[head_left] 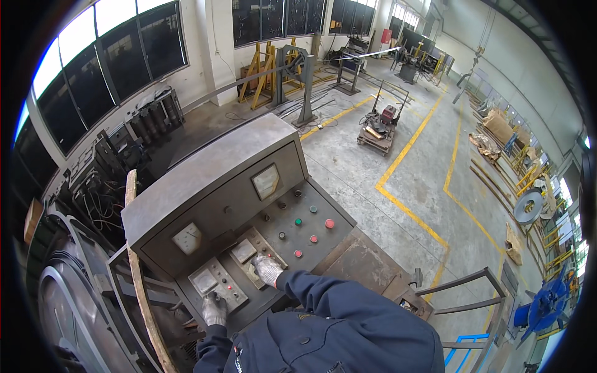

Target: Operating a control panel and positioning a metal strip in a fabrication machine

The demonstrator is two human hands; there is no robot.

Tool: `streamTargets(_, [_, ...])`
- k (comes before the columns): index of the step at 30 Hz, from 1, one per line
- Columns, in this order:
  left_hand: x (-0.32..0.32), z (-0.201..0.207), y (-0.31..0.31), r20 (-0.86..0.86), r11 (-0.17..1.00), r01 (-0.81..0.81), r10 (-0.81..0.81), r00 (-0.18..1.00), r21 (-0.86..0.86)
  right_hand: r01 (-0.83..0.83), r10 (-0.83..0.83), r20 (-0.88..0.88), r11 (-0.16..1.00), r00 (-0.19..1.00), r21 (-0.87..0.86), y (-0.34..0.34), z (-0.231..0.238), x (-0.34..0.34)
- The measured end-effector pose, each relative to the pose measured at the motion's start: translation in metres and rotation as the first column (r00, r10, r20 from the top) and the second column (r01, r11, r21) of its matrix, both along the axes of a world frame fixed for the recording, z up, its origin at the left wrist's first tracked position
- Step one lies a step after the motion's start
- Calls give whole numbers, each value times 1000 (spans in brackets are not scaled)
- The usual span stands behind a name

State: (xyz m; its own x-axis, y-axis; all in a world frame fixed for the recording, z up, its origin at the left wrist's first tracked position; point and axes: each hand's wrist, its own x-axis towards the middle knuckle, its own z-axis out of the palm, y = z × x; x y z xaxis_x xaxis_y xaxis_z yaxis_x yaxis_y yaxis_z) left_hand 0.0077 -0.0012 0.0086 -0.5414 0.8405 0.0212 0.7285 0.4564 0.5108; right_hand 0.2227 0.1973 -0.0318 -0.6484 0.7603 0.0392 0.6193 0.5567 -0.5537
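The grey rectangular metal control panel with a pale display window (217, 284) lies set into the sloping desk, its long axis running from upper left to lower right; red and dark small controls sit beside the window. The left hand, in a pale grey knitted glove (214, 309), is the nearer one, at the panel's lower-left edge, so most of those controls lie up and to the right of it. Its fingers are bent over the edge by a dark knob; whether they are closed on the knob or only rest there, I cannot tell. Just right and farther up the desk, a second, matching tan-grey metal panel with its own window (258, 244) runs roughly parallel. The right hand, in a similar glove with a reddish cuff edge (267, 271), lies over its lower part, fingers toward the window; its grip is hidden too. The two hands are apart, each nearest its own panel, and this pairing looks like the relation that matters most. Beyond the right hand, up and to the right, stand a round green push button (298, 222) and several round red ones (313, 239), under the dark grey metal hood (208, 171) with its square gauges.
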Motion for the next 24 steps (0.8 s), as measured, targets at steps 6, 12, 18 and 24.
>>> streamTargets(6, [9,21,4,-2,1000,2,-2,1000,-10,4,-4,-31,1000,1000,3,2,6,2])
streamTargets(12, [7,27,-3,8,993,-4,3,1000,120,-95,89,120,995,989,40,6,-46,8])
streamTargets(18, [2,14,-8,32,1000,-19,19,999,-3,-155,186,-104,954,977,255,10,-20,13])
streamTargets(24, [7,18,-9,58,999,-36,38,998,-26,-92,96,-23,987,995,130,7,15,9])
